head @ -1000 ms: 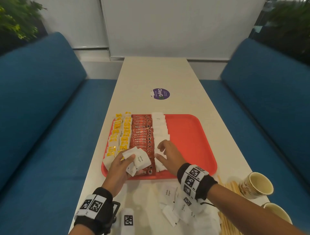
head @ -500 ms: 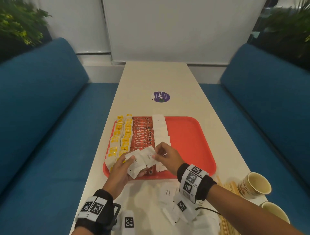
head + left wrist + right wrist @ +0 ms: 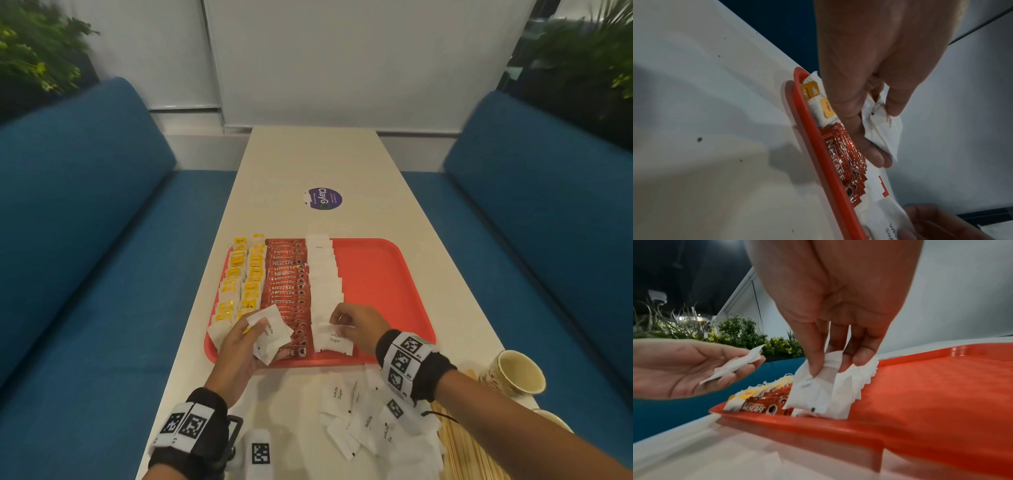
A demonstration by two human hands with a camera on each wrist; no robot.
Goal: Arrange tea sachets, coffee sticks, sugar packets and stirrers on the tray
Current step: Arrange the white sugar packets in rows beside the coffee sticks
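A red tray (image 3: 383, 274) lies on the table with rows of yellow tea sachets (image 3: 245, 274), red coffee sticks (image 3: 286, 284) and white sugar packets (image 3: 323, 274). My left hand (image 3: 239, 342) holds a small stack of sugar packets (image 3: 270, 334) above the tray's near left corner; the same stack (image 3: 882, 129) shows in the left wrist view. My right hand (image 3: 356, 325) pinches one sugar packet (image 3: 813, 386) at the near end of the white row, its lower edge on the tray (image 3: 931, 394).
Loose sugar packets (image 3: 356, 421) lie on the table before the tray. Wooden stirrers (image 3: 469, 448) and two paper cups (image 3: 517, 373) sit at the near right. A purple sticker (image 3: 322, 199) marks the table's middle. Blue benches flank both sides.
My right hand took a sugar packet from the left hand's stack and carried it right and down onto the near end of the white row. The left hand stayed with its stack.
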